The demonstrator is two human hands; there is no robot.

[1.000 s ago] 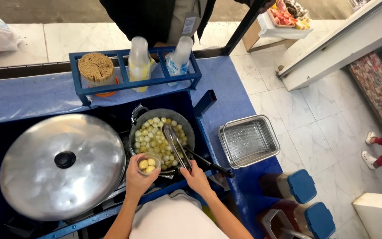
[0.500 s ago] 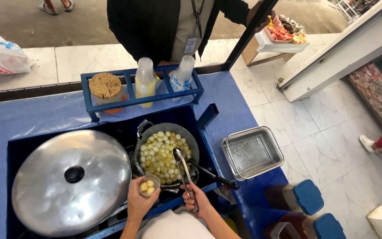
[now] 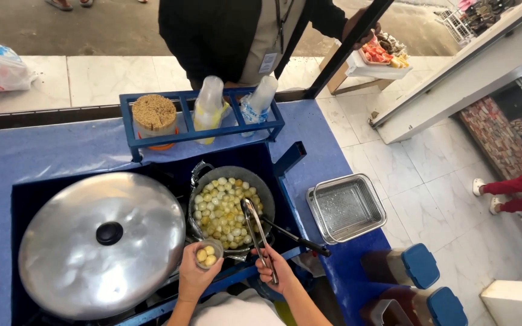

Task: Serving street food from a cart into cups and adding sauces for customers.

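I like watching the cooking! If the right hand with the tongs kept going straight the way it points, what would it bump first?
Probably the pale round balls in the pan: the right hand aims its tongs at them. Depth is hard to judge.

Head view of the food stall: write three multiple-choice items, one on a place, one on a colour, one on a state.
1. Where is the small cup?
A. in the left hand
B. in the blue rack
C. in the steel tray

2. What colour is the counter cover?
A. red
B. blue
C. green

3. How is the big round lid?
A. upside down
B. leaning upright
C. lying flat, knob up

Answers: 1 A, fingers wrap the cup. 2 B, it shows blue all round. 3 C, the black knob faces up.
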